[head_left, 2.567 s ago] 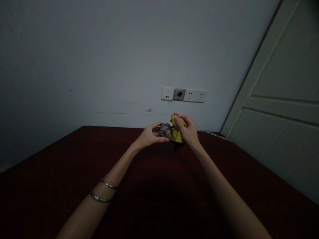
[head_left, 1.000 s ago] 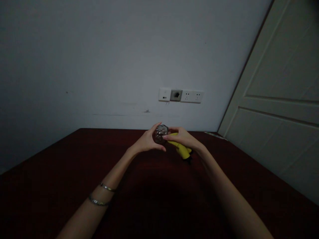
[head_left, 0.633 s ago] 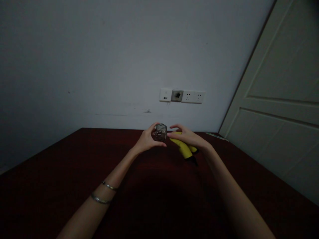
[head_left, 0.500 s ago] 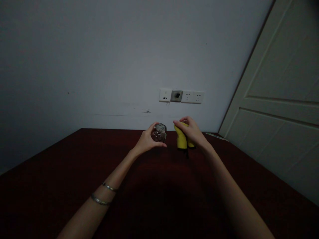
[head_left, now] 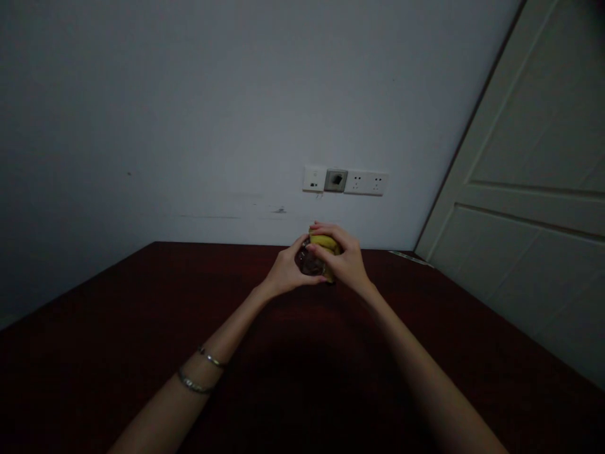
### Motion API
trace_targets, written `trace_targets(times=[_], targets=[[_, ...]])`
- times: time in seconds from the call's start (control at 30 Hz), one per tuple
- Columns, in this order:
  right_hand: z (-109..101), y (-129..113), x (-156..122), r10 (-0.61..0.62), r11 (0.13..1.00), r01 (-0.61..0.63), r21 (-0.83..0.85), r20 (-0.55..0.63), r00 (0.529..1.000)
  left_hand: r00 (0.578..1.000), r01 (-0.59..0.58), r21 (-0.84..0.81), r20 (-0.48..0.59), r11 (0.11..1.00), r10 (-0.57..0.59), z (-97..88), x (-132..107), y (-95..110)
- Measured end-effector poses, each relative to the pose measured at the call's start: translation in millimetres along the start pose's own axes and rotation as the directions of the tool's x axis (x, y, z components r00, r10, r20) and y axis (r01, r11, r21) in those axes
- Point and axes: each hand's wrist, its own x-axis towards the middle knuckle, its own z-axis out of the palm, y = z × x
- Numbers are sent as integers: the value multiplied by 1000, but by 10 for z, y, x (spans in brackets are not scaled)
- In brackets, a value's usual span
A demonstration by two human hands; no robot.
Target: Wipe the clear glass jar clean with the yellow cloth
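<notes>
Head view: right hand (head_left: 348,260) arches inward, gripping the yellow object (head_left: 323,241).

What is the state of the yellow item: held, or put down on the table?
Held: the right hand has thumb and fingers around the yellow item, partly hiding it.

Dim light, edges are falling into shadow. Pale wall (head_left: 212,113) is rising behind dark red counter (head_left: 142,315); scuff marks (head_left: 280,210) are showing low down. White sockets (head_left: 367,183), grey plate (head_left: 336,180), white plate (head_left: 314,178) are sitting in a row. Pale panelled door (head_left: 529,170) is filling right side, looking slanted.
</notes>
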Motion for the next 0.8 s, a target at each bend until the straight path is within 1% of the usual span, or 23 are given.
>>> trace_targets(times=[0.1, 0.2, 0.27, 0.3, 0.4, 0.43, 0.47, 0.5, 0.57, 0.63, 0.7, 0.73, 0.77, 0.8], targets=[[36, -36, -42, -90, 996, 90, 19, 56, 994, 999, 42, -25, -6, 999, -43, -17, 12, -1], [70, -47, -58, -81, 996, 80, 25, 28, 996, 999, 43, -36, -27, 998, -44, -26, 15, 14], [92, -30, -46, -19, 998, 21, 67, -37, 999, 999, 10, -14, -41, 1000, -10, -29, 14, 27], [102, -18, -35, 31, 994, -23, 107, -74, 997, 999, -5, -6, -42, 1000, 5, -30, 15, 34], [126, 3, -1, 224, 955, -188, 231, -139, 965, 999, -18, -14, -28, 1000, 17, -39, 21, 58], [131, -2, 3, 262, 944, -223, 242, -145, 954, 1000, -17, -23, -19, 1000, 17, -44, 25, 65], [135, -15, 1, 270, 945, -232, 230, -153, 951, 1000, -17, -29, -9, 999, 17, -49, 29, 70], [138, -32, -8, 245, 958, -214, 192, -157, 957, 1000, -17, -31, 2, 999, 17, -55, 33, 72], [137, -75, -39, 110, 992, -100, 73, -148, 983, 1000, -10, -33, 25, 999, 11, -67, 40, 65], [131, -109, -76, -62, 998, 60, -37, -69, 996, 999, 2, -40, 35, 999, -1, -76, 45, 48], [124, -121, -99, -178, 981, 178, -81, 9, 984, 999, 6, -52, 37, 999, -4, -85, 49, 39], [122, -119, -103, -198, 976, 198, -85, 14, 980, 999, 3, -53, 38, 999, -1, -88, 51, 42], [123, -112, -100, -188, 979, 187, -85, -1, 982, 999, 0, -46, 40, 999, 2, -92, 53, 52], [126, -103, -93, -153, 985, 150, -83, -35, 988, 999, -1, -32, 44, 999, 3, -95, 55, 68]])
